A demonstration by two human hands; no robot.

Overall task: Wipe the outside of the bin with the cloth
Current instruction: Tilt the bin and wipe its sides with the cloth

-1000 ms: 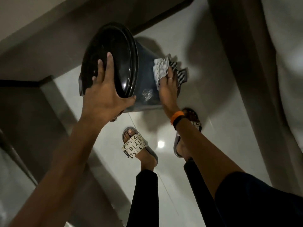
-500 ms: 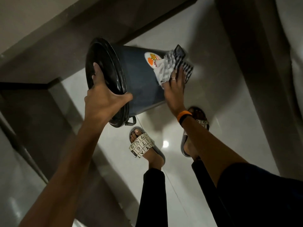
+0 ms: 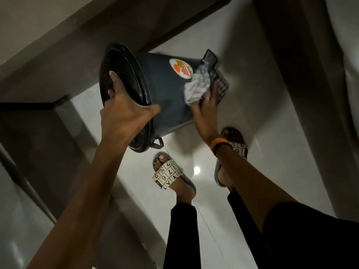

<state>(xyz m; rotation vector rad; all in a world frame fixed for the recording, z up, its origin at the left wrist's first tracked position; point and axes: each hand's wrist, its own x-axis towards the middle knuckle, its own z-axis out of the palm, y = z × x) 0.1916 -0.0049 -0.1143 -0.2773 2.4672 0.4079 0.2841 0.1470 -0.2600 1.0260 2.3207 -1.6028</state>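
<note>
A dark blue-grey bin [image 3: 165,94] with a black lid [image 3: 120,78] is held tilted on its side above the floor, lid toward me. A round colourful sticker [image 3: 181,69] shows on its upper side. My left hand [image 3: 124,115] grips the lid rim, fingers on the lid face and thumb on the bin wall. My right hand [image 3: 206,111] presses a crumpled white and striped cloth [image 3: 198,87] against the bin's side near its base. A pedal [image 3: 209,57] sticks out past the cloth.
Glossy light floor tiles [image 3: 272,133] lie below. My two feet in patterned slides [image 3: 168,174] stand under the bin. Dark wall skirting [image 3: 58,65] runs at upper left, and a pale curtain or wall [image 3: 340,55] rises at right.
The bin has been turned, so its side and sticker now face up. My right hand with the cloth has slid along the wall toward the base.
</note>
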